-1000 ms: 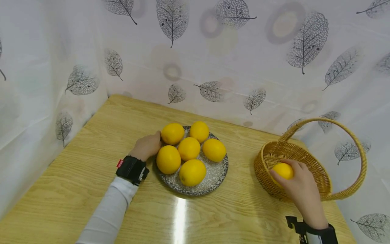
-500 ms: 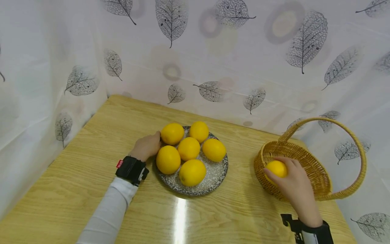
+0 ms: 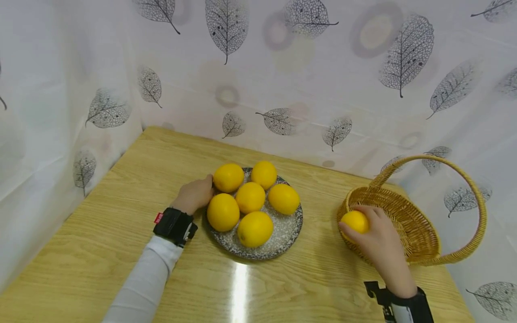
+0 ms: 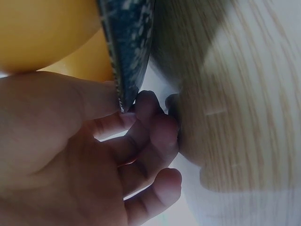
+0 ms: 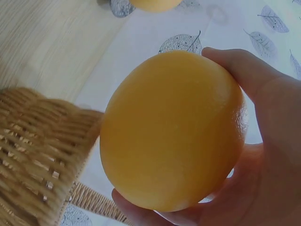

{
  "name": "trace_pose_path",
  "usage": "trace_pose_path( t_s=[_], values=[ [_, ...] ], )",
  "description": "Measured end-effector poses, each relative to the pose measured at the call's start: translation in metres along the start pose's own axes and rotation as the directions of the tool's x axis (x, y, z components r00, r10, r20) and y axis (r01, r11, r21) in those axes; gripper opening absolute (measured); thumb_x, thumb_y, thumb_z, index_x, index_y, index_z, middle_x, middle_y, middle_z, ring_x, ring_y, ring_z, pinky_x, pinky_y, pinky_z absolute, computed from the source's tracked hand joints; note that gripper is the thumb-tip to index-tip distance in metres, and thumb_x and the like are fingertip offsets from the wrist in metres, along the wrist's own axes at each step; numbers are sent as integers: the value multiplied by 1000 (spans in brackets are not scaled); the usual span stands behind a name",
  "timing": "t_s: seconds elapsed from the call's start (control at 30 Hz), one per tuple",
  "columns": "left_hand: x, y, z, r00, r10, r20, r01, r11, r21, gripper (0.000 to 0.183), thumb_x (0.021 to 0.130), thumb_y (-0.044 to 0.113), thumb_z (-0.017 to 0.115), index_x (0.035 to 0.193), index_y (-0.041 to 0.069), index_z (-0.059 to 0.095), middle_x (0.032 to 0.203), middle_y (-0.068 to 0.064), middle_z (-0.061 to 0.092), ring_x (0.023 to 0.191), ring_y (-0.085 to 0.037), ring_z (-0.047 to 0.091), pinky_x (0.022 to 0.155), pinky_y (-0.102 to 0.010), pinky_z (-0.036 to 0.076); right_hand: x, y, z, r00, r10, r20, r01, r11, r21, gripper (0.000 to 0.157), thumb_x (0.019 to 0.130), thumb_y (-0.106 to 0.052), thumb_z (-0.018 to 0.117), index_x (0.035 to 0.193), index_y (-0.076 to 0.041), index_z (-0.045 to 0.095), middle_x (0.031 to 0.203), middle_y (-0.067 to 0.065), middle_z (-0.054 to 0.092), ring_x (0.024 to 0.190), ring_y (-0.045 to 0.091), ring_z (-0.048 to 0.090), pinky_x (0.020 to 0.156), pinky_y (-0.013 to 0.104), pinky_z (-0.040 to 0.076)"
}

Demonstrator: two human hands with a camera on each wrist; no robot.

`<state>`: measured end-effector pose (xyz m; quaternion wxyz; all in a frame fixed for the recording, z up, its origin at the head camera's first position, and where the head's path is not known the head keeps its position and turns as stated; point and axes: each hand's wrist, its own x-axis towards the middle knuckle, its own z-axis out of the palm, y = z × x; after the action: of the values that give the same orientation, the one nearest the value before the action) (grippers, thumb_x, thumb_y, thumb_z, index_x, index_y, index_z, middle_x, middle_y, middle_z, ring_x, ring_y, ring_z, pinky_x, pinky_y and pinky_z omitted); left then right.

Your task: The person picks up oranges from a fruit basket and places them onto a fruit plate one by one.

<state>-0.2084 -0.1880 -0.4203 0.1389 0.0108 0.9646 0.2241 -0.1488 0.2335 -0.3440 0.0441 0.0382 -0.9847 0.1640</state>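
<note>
My right hand (image 3: pixel 383 240) grips a yellow lemon (image 3: pixel 356 221) between thumb and fingers, over the left rim of the wicker basket (image 3: pixel 422 233). In the right wrist view that lemon (image 5: pixel 171 132) fills the grasp beside the woven basket wall (image 5: pixel 42 146). At the left edge of a speckled grey plate (image 3: pixel 284 231), my left hand (image 3: pixel 194 195) holds the rim. The left wrist view shows the thumb at the plate's rim (image 4: pixel 129 47) and curled fingers (image 4: pixel 164 129) underneath, close to the table. Several lemons (image 3: pixel 250 197) lie on the plate.
The basket's tall arched handle (image 3: pixel 478 202) rises at the right. Wooden table surface (image 3: pixel 319 251) lies between plate and basket. A leaf-patterned white curtain (image 3: pixel 258 80) hangs behind the table and along both sides.
My right hand, with the lemon in it, has moved left from inside the basket to its left rim. The left hand and the plate have stayed in place.
</note>
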Motion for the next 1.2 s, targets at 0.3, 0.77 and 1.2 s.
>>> trace_pose_path(
  t_s=[0.3, 0.77, 1.2],
  values=[
    [2, -2, 0, 1000, 1, 4, -1, 1000, 0, 48, 109, 23, 37, 149, -5, 38, 135, -29, 61, 121, -45, 62, 98, -59, 49, 1, -17, 10, 997, -76, -30, 77, 997, 18, 60, 88, -49, 76, 132, -10, 63, 132, 24, 57, 106, 42, 60, 78, 53, 52],
    [1, -1, 0, 1000, 1, 7, -1, 1000, 7, 48, 109, 22, 38, 149, -6, 37, 136, -29, 61, 121, -45, 62, 99, -58, 50, 3, -40, 35, 984, -180, -19, 181, 980, 78, 52, 85, -35, 82, 129, -13, 64, 128, 16, 60, 106, 36, 60, 80, 50, 55],
    [1, 0, 0, 1000, 0, -1, 0, 1000, -1, 47, 108, 20, 39, 148, -5, 38, 135, -28, 62, 120, -44, 63, 97, -58, 51, 6, -61, 50, 966, -257, 4, 256, 963, 86, 53, 85, -34, 83, 129, -11, 66, 133, 16, 59, 114, 34, 60, 83, 48, 54]
  ],
)
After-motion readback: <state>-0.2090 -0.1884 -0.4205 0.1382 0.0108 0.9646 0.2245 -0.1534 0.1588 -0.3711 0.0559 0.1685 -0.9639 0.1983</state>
